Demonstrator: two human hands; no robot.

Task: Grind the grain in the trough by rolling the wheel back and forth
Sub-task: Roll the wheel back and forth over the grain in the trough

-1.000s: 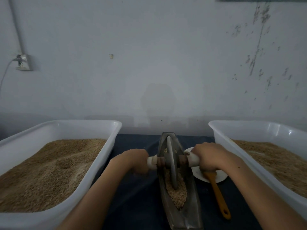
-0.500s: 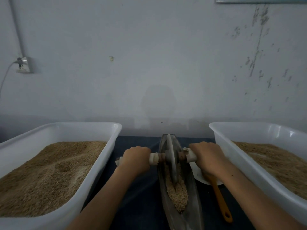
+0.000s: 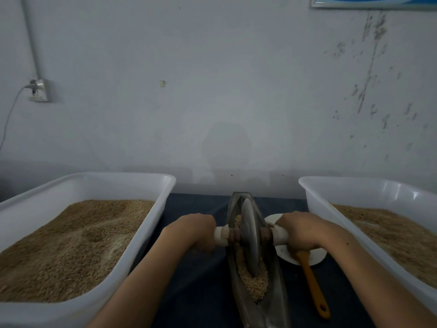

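Both fists wrap the axle handle: your left hand (image 3: 197,232) and right hand (image 3: 299,230) flank the wheel (image 3: 249,235). Wheel upright in the trough (image 3: 274,301), standing in grain (image 3: 255,284), mid-length. Plate (image 3: 314,256) and orange spatula (image 3: 312,282) beside it.

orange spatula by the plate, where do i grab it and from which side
Probably by the bare near end of the spatula handle, coming from above on the near side. Its far end lies on the plate under the right hand, while the near end with the hole lies free on the cloth.
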